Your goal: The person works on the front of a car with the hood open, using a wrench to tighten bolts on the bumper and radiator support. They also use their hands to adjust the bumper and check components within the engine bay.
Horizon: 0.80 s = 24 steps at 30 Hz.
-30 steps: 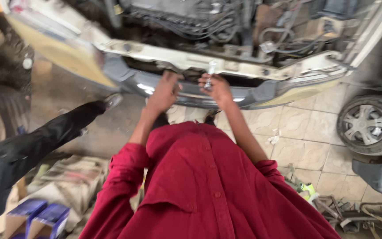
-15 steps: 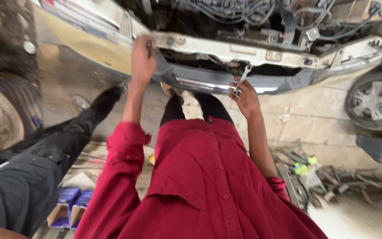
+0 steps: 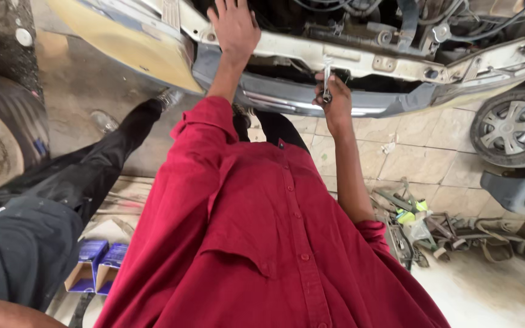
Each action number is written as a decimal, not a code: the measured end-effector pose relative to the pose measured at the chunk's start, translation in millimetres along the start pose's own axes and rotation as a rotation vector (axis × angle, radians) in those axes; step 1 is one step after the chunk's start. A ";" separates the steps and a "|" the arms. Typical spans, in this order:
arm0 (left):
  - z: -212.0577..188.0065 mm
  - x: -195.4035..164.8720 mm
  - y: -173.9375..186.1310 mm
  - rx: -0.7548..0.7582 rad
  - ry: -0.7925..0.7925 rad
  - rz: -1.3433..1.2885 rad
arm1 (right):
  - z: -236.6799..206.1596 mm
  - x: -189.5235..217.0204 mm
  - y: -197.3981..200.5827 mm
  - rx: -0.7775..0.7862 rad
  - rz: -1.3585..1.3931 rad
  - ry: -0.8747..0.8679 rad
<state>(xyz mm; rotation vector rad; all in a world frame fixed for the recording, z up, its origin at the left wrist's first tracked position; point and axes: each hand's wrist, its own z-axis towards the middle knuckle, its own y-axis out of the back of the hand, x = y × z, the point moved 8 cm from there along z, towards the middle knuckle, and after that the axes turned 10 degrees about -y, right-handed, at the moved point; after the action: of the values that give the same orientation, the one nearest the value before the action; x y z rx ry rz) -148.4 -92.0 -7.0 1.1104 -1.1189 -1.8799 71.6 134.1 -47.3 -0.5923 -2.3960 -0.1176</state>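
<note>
A person in a red button-up shirt [image 3: 262, 243] stands facing the stripped front of a car, seen from above the shoulders. Close beside the shirt, on the person's left, another person's leg in black trousers [image 3: 62, 200] stretches toward the car, and two small blue boxes [image 3: 95, 264] lie open on the floor by that leg. On the shirt's other side, a heap of tangled scrap parts [image 3: 426, 225] sits on the tiled floor. Beyond the shirt, the right hand [image 3: 334, 100] is closed around a slim metal wrench [image 3: 327, 76], held upright just in front of the car's pale front crossbar [image 3: 360, 61]. The left hand [image 3: 235, 27] rests flat on that crossbar, fingers spread wide, well apart from the wrench. Below the crossbar runs a grey bumper [image 3: 287, 100]. Far off to the right of the car, a wheel [image 3: 511, 127] stands on the tiles.
</note>
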 end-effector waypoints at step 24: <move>29.4 23.0 -39.6 0.120 0.231 -0.115 | 179.0 165.5 -112.8 -0.054 -0.808 0.297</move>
<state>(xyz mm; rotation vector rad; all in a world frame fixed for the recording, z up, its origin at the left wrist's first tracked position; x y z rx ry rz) -189.2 -85.8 -42.5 1.4469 -1.0659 -1.7335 -195.4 138.4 -76.1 0.3795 -2.1988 -0.5706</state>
